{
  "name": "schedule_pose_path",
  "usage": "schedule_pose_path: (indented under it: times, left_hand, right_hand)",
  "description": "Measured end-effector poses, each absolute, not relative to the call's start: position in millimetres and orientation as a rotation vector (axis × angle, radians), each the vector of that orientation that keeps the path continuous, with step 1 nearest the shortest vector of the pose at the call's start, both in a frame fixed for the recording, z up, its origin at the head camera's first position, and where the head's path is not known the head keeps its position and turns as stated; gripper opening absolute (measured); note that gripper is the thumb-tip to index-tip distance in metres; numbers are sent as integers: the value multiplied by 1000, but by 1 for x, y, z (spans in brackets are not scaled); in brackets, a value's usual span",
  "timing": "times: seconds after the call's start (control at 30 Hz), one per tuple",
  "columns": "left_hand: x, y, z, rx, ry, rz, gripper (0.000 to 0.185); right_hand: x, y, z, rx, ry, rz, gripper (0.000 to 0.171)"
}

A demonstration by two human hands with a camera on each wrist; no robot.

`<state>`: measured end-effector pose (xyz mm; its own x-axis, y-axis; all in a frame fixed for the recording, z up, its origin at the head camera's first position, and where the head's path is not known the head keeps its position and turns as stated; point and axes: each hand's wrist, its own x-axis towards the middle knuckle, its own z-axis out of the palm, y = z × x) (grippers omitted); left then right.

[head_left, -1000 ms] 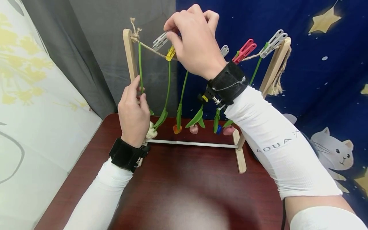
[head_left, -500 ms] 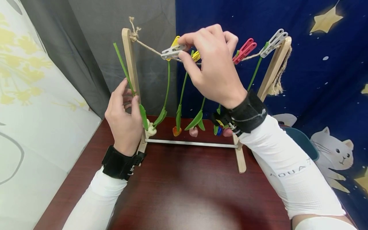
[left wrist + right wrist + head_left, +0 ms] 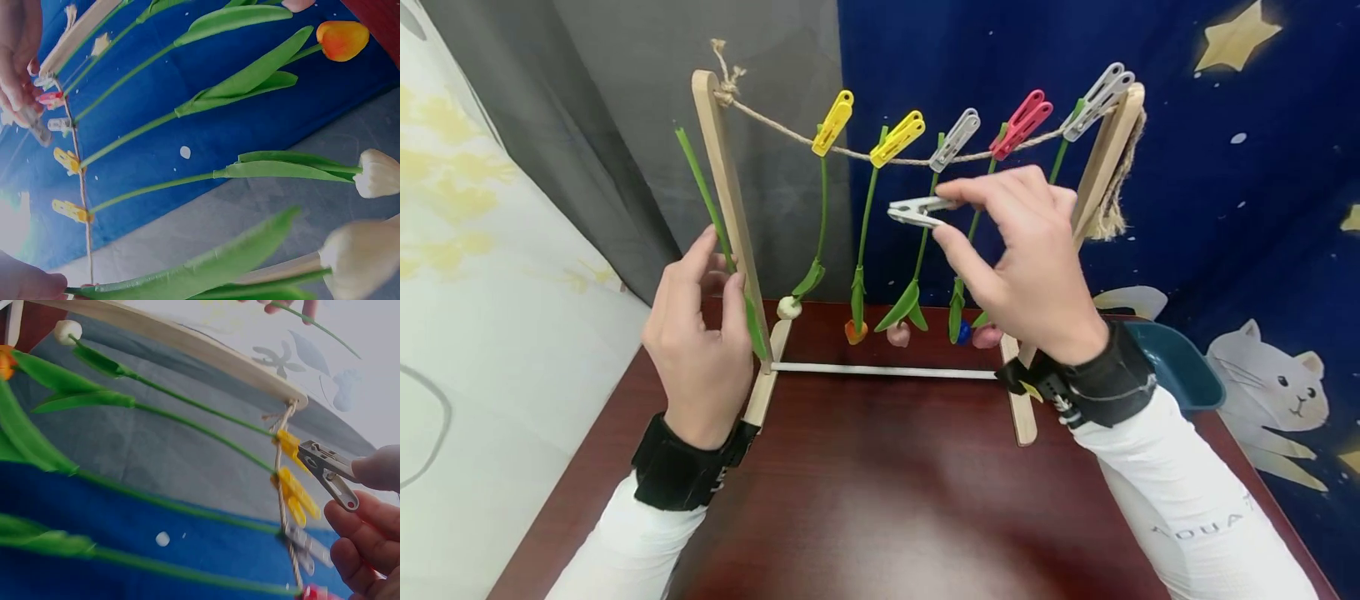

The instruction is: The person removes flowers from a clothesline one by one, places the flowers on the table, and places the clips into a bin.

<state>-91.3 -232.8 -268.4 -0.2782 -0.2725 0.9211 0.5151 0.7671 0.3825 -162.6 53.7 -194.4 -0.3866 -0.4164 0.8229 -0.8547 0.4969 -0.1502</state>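
Note:
My left hand point(image 3: 700, 350) pinches the green stem of a tulip point(image 3: 698, 173) just left of the frame's left post. This tulip hangs head down; its white bloom point(image 3: 359, 259) shows in the left wrist view. My right hand point(image 3: 1030, 262) pinches a grey clothespin point(image 3: 916, 211) between thumb and fingers, in front of and below the rope point(image 3: 778, 127). Several tulips hang head down from that rope, among them one with a white bloom point(image 3: 789, 307) and one with an orange bloom point(image 3: 855, 332). Yellow clothespins point(image 3: 832, 123), a grey one point(image 3: 955, 140) and a red one point(image 3: 1021, 125) grip their stems.
The wooden frame's left post point(image 3: 726, 192) and right post point(image 3: 1097, 175) carry the rope, with a white bar point(image 3: 880, 369) low between them. Dark red table point(image 3: 880, 483) lies beneath. A teal bin point(image 3: 1183, 367) stands at the right, behind my right arm. Curtains hang behind.
My right hand has come down and right, away from the rope's left part, with the grey clothespin. My left hand has shifted left and down; the tulip stem's end has swung left, off the rope.

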Motion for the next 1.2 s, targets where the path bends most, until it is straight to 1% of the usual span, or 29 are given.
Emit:
schedule_pose_path:
  times: [0.17,0.33,0.57,0.7,0.93,1.03,1.2]
  left_hand:
    - [-77,-229,-279,-278,-1792,-693,35]
    - [-67,-224,-295,-393,-1919,-589,43]
    - [-59,-217,-327,-530,-2084,-494,50]
    - [-56,-215,-348,-589,-2215,-442,54]
    - [-55,-215,-383,-695,-2415,-344,63]
    - [-55,-213,-394,-716,-2501,-312,62]
    - [-58,-210,-410,-735,-2591,-287,52]
  right_hand:
    - [-151,84,-214,970,-2007,781,34]
    - [-141,118,-234,888,-2061,752,35]
    - [-137,165,-266,676,-2104,798,34]
    - [-141,191,-284,595,-2159,770,36]
    - [-157,230,-313,402,-2377,711,32]
    - [-166,243,-325,300,-2547,696,32]
    - [-184,263,-347,215,-2776,668,32]
